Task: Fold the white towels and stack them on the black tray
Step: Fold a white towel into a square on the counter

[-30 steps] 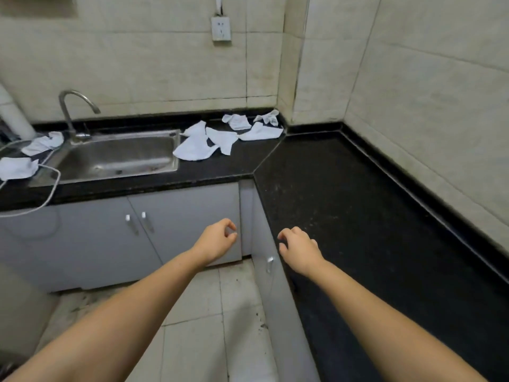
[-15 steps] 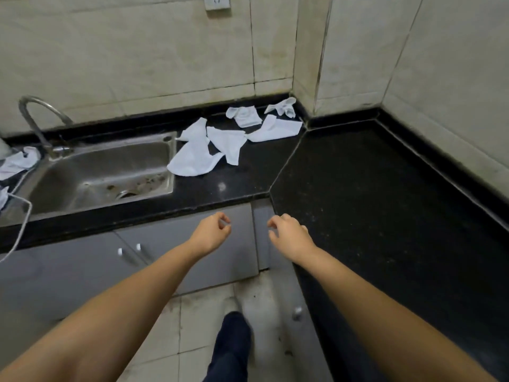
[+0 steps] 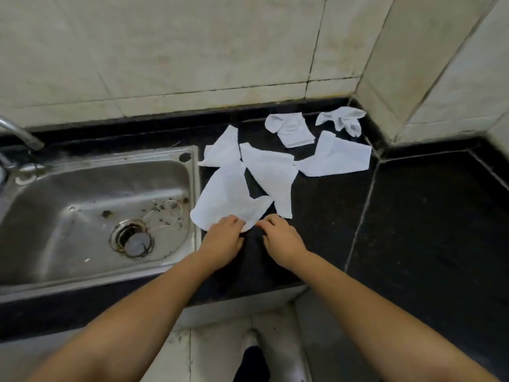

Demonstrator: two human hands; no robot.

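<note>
Several white towels lie loose on the black counter (image 3: 413, 216) to the right of the sink. The nearest towel (image 3: 223, 199) is spread flat by the sink's edge. My left hand (image 3: 223, 241) rests with its fingertips on that towel's front edge. My right hand (image 3: 283, 238) sits just right of it, fingertips at the towel's front corner; whether either hand pinches the cloth is unclear. Behind lie a pointed towel (image 3: 272, 177), a flat one (image 3: 336, 158), a half-folded one (image 3: 292, 128) and a crumpled one (image 3: 344, 119) in the corner. No black tray is in view.
A steel sink (image 3: 91, 210) with debris around its drain fills the left side, a tap (image 3: 19, 133) at its back. Tiled walls (image 3: 192, 51) close off the back and right. The counter turns a corner to the right. Floor and my dark trouser leg (image 3: 252, 362) show below.
I have stepped up to the counter and the view has tilted down. Both hands moved forward from in front of the cabinet onto the nearest towel's front edge.
</note>
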